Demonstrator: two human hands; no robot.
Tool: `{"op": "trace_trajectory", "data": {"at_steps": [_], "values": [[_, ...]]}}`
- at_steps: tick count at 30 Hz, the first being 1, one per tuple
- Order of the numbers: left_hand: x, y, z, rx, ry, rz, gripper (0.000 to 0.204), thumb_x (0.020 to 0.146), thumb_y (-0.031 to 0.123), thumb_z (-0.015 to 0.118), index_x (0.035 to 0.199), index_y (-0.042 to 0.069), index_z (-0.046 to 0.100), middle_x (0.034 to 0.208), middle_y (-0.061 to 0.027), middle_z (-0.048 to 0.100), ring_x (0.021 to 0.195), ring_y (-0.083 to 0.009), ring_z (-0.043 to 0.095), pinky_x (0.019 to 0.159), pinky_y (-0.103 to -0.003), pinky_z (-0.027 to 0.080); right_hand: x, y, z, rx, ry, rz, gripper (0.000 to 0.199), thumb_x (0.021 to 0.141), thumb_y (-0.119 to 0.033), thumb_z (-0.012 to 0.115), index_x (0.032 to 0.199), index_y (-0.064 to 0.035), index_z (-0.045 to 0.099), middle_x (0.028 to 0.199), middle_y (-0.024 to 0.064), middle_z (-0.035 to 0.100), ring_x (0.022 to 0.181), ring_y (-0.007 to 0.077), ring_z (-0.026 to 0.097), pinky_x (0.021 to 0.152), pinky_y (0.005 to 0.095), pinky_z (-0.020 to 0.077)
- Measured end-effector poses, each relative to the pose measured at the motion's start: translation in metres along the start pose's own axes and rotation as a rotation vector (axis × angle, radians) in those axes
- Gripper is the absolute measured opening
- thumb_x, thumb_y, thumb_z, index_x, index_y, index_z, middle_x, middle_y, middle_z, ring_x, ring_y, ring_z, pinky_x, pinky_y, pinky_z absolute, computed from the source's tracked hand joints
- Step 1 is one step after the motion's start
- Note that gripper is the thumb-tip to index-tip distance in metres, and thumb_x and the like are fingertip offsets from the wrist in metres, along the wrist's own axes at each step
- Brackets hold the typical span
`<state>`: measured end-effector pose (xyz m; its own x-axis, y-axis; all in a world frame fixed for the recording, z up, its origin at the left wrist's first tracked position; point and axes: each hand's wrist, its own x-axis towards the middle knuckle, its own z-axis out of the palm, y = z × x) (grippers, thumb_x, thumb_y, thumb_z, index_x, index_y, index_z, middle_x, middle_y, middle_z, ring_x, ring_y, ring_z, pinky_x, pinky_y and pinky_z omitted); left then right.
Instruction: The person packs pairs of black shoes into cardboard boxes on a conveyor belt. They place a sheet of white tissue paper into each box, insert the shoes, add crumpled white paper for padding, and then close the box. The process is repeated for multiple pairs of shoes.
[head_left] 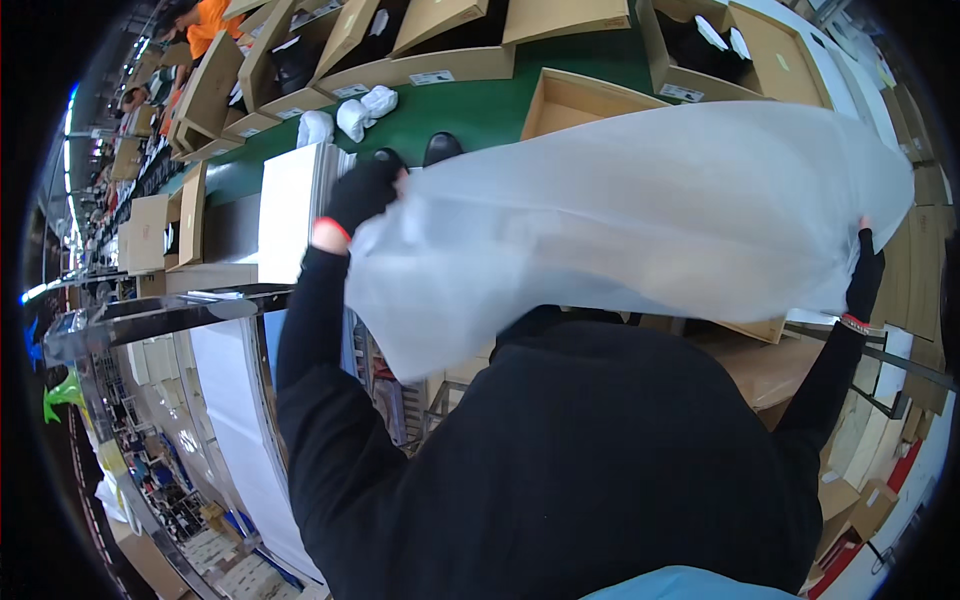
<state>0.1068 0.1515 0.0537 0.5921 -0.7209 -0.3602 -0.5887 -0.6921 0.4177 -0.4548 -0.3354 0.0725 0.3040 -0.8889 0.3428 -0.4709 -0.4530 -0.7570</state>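
A large sheet of translucent white tissue paper (640, 210) stretches sideways in front of me, its lower left corner hanging loose. My left hand (365, 192), in a black fingerless glove, is closed on its left end and slightly blurred. At the far right edge my right hand (866, 275), gloved the same way, pinches the paper, one bare fingertip showing. Behind the sheet sits an open cardboard box (560, 103), mostly covered from view. Two black shoe tips (441, 149) show just beyond my left hand.
Open shoe boxes (430, 68) holding dark shoes line the far side of the green table (420, 112). White paper wads (368, 110) lie before them. A stack of white sheets (292, 210) stands left of my left hand. A metal rail (170, 328) runs at left. A person in orange (210, 22) is at far left.
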Motion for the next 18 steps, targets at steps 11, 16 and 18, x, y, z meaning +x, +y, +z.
{"op": "trace_trajectory", "data": {"at_steps": [11,16,18], "values": [[0.186,0.049,0.040,0.299,0.413,0.370,0.070,0.084,0.038,0.064,0.140,0.008,0.034,0.138,-0.0158,0.045,0.113,-0.0353,0.056,0.090,-0.048,0.047,0.057,0.189,-0.055,-0.544,0.047,0.391,0.073,0.086,-0.061,0.052,0.108,0.0080,0.063,0.096,0.0236,0.067,0.089,0.0339,0.063,0.079,0.0412,0.0471],[0.205,0.009,0.078,0.613,0.631,0.194,0.084,0.085,0.055,0.056,0.147,0.008,0.027,0.153,-0.0157,0.025,0.143,-0.0351,0.019,0.112,-0.059,0.010,0.055,0.282,-0.113,-0.827,0.133,0.298,0.069,0.088,-0.060,0.048,0.106,0.0038,0.066,0.098,0.0239,0.068,0.095,0.0383,0.064,0.082,0.0456,0.0469],[0.197,-0.014,0.071,0.447,0.663,0.070,0.082,0.083,0.055,0.059,0.146,0.008,0.031,0.153,-0.0180,0.024,0.142,-0.0344,0.019,0.112,-0.059,0.010,0.057,0.286,-0.116,-0.870,0.085,0.356,0.069,0.088,-0.059,0.048,0.107,0.0052,0.065,0.100,0.0252,0.067,0.098,0.0396,0.062,0.083,0.0462,0.0468]]}}
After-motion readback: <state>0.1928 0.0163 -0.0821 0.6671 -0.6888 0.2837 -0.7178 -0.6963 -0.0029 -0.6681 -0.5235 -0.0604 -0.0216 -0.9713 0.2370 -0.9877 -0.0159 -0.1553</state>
